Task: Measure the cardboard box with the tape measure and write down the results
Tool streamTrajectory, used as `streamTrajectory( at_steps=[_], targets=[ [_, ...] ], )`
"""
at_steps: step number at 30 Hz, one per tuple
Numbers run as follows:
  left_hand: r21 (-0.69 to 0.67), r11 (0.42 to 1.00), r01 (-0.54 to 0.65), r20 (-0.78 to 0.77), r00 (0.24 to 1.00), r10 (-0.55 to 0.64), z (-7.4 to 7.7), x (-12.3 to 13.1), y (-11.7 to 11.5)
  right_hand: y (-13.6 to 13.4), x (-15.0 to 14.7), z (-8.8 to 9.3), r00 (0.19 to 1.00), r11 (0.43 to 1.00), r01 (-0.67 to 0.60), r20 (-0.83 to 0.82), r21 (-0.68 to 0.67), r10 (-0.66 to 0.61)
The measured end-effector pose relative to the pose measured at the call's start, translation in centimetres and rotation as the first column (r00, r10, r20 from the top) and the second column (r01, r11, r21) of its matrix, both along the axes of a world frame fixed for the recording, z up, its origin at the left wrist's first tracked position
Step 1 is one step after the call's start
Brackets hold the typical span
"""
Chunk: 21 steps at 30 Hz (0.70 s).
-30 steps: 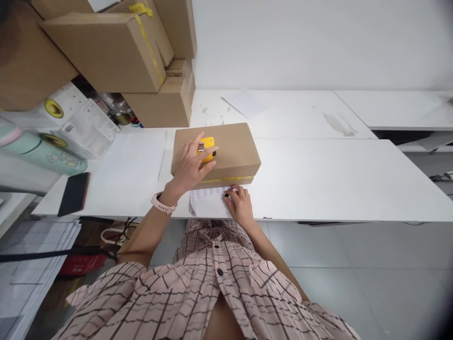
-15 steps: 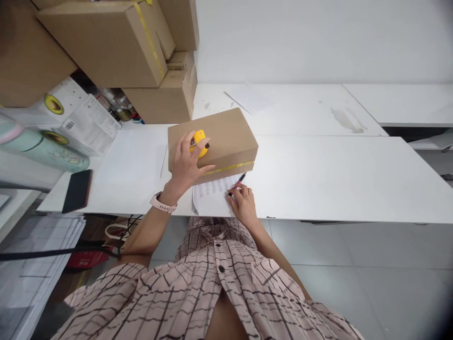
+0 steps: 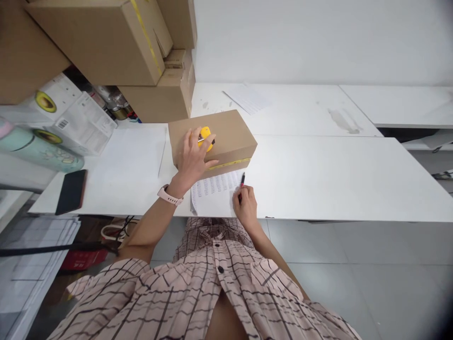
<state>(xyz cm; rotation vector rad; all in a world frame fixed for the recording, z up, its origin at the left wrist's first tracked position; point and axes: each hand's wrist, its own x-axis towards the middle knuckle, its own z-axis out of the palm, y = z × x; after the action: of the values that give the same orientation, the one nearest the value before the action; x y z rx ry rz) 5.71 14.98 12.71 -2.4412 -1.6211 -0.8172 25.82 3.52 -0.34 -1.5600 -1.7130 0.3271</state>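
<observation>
My left hand point(image 3: 193, 158) rests over the top of a brown cardboard box point(image 3: 230, 132), its fingers curled round a yellow tape measure point(image 3: 206, 138). A strip of yellow tape runs along the box's near side. Just in front of the box lies a printed sheet of paper point(image 3: 214, 198), partly under it. At the sheet's right edge my right hand point(image 3: 246, 205) is closed on a red and black pen point(image 3: 242, 180), which points away from me.
Cardboard boxes point(image 3: 102, 42) are stacked at the back left. Beside them are white packages point(image 3: 81, 123), a mint-green bottle point(image 3: 46, 148) and a phone point(image 3: 71, 191). White paper point(image 3: 130, 153) lies left of the box. Another sheet point(image 3: 246, 98) lies near the wall.
My left hand and the tape measure have shifted slightly right across the box. My right hand has closed round the pen, which now stands more steeply and points away from me.
</observation>
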Motion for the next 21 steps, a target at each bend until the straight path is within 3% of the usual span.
streamTrajectory(
  at_steps=[5,9,14,18,21],
  targets=[
    [-0.029,0.998,-0.046,-0.095,0.995,0.043,0.8,0.4,-0.6,-0.2,0.9,1.2,0.988,0.981,0.1,0.129,-0.164,-0.079],
    [-0.052,0.995,-0.082,-0.112,0.991,0.076,1.1,0.8,-1.2,-0.6,2.2,2.9,0.966,0.927,0.149,0.253,-0.345,-0.061],
    [-0.074,0.996,-0.058,-0.087,0.995,0.052,1.3,0.7,-0.9,-1.2,3.8,5.0,0.929,0.864,0.206,0.369,-0.459,-0.026],
    [0.028,1.0,0.008,-0.023,1.0,-0.007,1.5,0.7,-1.0,-1.4,4.6,5.6,0.908,0.836,0.231,0.418,-0.499,-0.001],
    [0.171,0.98,0.099,0.064,0.992,-0.111,0.0,1.8,-3.4,-1.3,5.6,4.9,0.95,0.866,0.183,0.31,-0.466,-0.034]
  ],
)
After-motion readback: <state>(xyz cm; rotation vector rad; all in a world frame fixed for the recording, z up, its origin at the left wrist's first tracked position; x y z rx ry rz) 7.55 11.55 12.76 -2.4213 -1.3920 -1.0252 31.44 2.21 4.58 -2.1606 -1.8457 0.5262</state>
